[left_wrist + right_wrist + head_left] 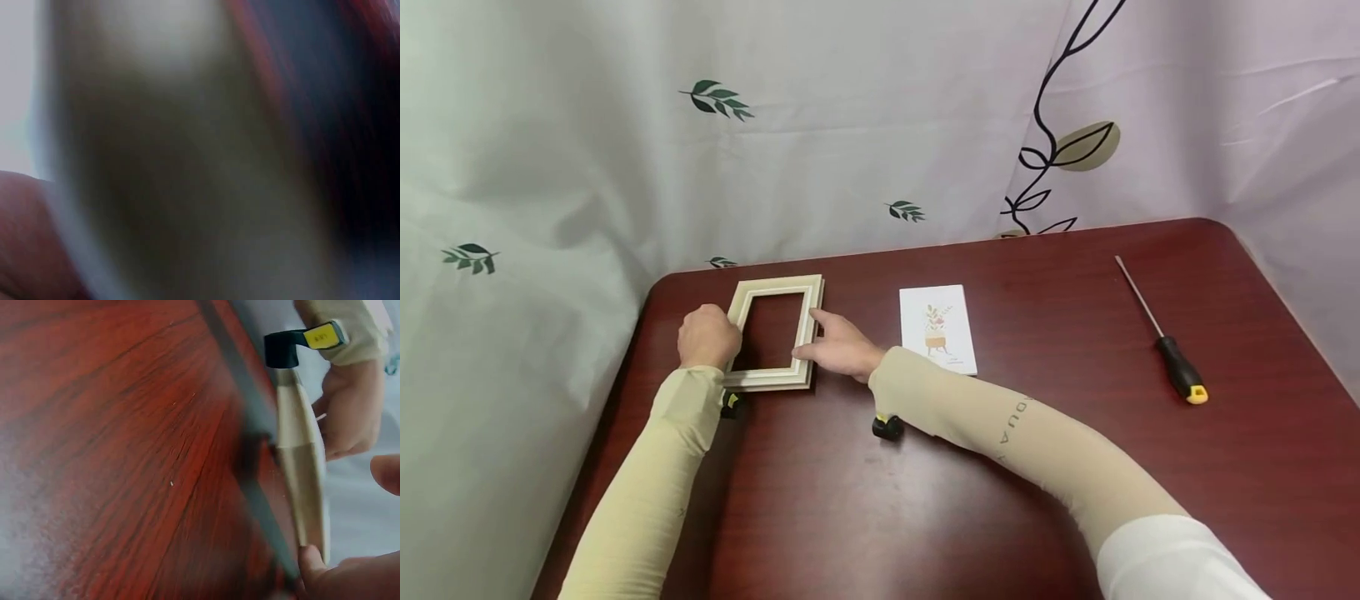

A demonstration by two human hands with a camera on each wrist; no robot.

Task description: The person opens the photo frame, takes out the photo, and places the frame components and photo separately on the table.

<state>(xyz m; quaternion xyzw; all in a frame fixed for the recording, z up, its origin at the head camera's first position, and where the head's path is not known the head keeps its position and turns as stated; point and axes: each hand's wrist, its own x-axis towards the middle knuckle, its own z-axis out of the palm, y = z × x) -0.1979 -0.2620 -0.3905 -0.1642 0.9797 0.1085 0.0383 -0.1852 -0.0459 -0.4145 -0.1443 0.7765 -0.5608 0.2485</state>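
Note:
A cream rectangular picture frame [775, 382], its middle showing the table through it, is at the table's far left. My left hand [709, 335] grips its left side with curled fingers, which are mostly hidden in the head view. My right hand [842, 343] reaches to the frame's right side with thumb and finger spread and fairly straight. In the right wrist view a fingertip [310, 557] touches the end of the frame [300, 450], seen edge-on, while another digit [386, 472] stands apart from it. The left wrist view is a close blur of the frame [187, 162].
A white card [938, 329] with a potted-plant drawing lies right of my right hand. Farther right lies a flat-bladed screwdriver [1180, 371] with a black and yellow handle. The dark red table [865, 517] meets a leaf-patterned curtain [820, 125] behind.

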